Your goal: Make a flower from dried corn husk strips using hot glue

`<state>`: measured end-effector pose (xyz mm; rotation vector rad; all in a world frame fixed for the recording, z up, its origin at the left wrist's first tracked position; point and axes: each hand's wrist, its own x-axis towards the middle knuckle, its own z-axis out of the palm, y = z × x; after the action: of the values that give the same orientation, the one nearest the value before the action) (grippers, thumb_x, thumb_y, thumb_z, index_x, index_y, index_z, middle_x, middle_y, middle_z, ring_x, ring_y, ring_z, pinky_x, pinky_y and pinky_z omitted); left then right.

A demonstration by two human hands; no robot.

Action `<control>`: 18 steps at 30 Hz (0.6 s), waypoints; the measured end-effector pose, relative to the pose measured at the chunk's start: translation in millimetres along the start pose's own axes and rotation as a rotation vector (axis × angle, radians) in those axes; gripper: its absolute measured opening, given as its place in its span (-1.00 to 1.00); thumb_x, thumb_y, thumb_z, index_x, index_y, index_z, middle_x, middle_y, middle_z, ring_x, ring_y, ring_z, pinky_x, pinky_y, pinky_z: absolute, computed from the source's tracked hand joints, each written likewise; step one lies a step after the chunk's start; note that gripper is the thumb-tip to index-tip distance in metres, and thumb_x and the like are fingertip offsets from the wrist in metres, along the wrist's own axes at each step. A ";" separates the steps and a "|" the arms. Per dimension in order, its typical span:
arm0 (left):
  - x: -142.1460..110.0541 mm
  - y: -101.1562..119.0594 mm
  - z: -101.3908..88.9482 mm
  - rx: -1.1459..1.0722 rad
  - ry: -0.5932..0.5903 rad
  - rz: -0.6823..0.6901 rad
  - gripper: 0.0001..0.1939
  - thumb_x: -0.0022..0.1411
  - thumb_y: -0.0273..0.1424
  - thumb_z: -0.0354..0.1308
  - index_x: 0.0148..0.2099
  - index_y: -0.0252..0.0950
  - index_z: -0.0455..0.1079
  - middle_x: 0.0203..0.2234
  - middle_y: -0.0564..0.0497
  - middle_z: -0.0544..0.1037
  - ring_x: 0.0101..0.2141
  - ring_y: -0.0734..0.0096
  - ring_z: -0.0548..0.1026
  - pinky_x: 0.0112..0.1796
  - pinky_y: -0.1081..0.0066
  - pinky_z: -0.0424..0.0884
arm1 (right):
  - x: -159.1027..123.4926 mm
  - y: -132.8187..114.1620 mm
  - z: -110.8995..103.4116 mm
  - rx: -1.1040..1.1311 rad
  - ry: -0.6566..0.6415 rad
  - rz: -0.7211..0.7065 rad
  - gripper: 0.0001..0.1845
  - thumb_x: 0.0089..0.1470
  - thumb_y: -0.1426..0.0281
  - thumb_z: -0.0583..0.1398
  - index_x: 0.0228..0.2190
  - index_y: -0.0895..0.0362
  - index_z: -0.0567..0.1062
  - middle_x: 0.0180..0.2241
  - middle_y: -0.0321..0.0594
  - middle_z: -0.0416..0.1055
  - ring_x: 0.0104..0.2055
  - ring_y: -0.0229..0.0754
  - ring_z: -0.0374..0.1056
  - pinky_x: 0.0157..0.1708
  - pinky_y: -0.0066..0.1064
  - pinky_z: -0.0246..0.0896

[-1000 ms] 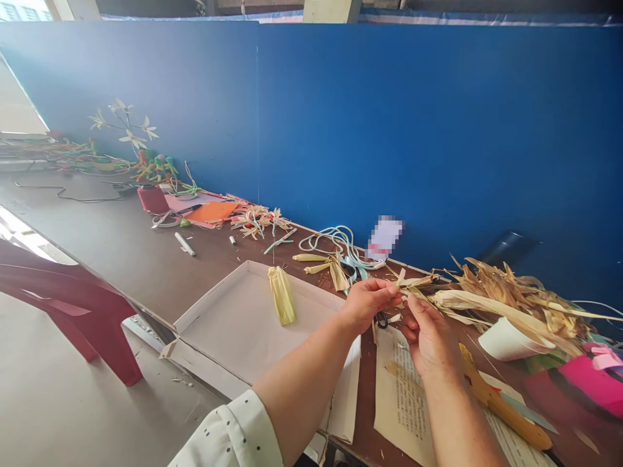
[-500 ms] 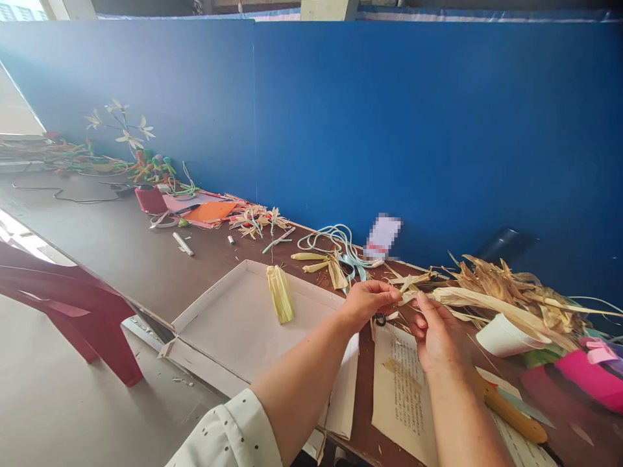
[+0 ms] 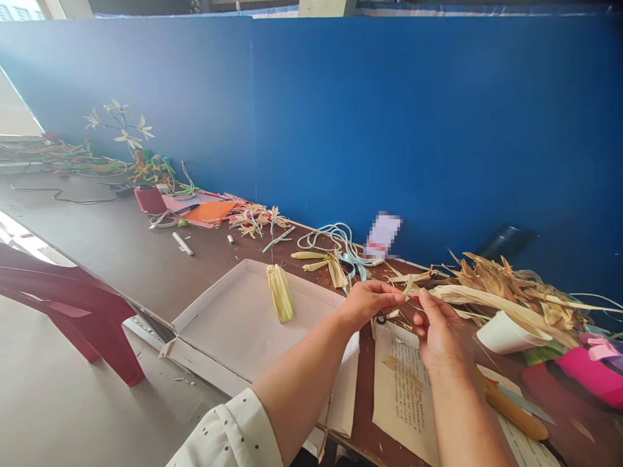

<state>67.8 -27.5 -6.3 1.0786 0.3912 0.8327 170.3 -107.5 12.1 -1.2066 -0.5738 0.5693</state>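
My left hand (image 3: 368,303) pinches a small pale strip of corn husk (image 3: 408,285) between thumb and fingertips. Facing it, my right hand (image 3: 444,332) is closed in a pinch at the strip's other side, its lower fingers curled. The fingertips cover most of the strip. Left of my hands, a folded yellow-green corn husk piece (image 3: 281,295) lies in a shallow white cardboard box lid (image 3: 219,324). Just beyond my left hand are rolled husk pieces (image 3: 318,259) and a light-blue cord (image 3: 335,237). Dry corn husks (image 3: 516,285) are heaped behind my right hand.
A printed sheet (image 3: 402,389) lies under my forearms. To the right are a tipped white cup (image 3: 511,334), a wooden-handled tool (image 3: 516,412) and a pink item (image 3: 591,376). A blue partition (image 3: 413,130) backs the table; a dark red chair (image 3: 97,324) stands left.
My fingertips have shifted slightly on the strip, and my right hand has moved a little to the right and up. Everything else stays where it was.
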 end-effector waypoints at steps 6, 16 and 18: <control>-1.1 -1.2 0.2 0.033 -0.001 -0.014 -0.54 -0.24 -0.13 0.41 -0.39 -0.41 0.48 -0.59 0.05 0.41 -0.53 0.59 0.26 -0.43 0.47 0.18 | -1.7 -1.8 2.1 0.026 -0.027 -0.020 -0.65 -0.23 0.17 0.40 -0.44 0.16 0.53 -0.38 -0.23 0.49 -0.67 -0.47 0.13 -0.77 -0.58 -0.14; -0.7 -2.3 -0.4 0.028 0.003 -0.039 -0.53 -0.28 -0.13 0.42 -0.42 -0.40 0.42 -0.60 0.05 0.41 -0.55 0.60 0.27 -0.45 0.47 0.18 | -3.4 -2.1 2.8 0.026 -0.034 -0.015 -0.65 -0.24 0.19 0.41 -0.46 0.17 0.53 -0.42 -0.24 0.48 -0.67 -0.47 0.11 -0.77 -0.59 -0.12; -0.8 -2.0 -0.2 0.027 0.003 -0.048 -0.53 -0.28 -0.13 0.42 -0.42 -0.40 0.42 -0.59 0.05 0.41 -0.55 0.59 0.28 -0.45 0.47 0.18 | -3.1 -2.1 2.7 0.027 -0.030 -0.006 -0.66 -0.24 0.20 0.41 -0.45 0.17 0.53 -0.42 -0.24 0.48 -0.67 -0.48 0.11 -0.77 -0.60 -0.12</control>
<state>68.0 -28.4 -8.2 1.0891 0.4301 0.7886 166.4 -108.2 14.5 -1.1718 -0.5930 0.5896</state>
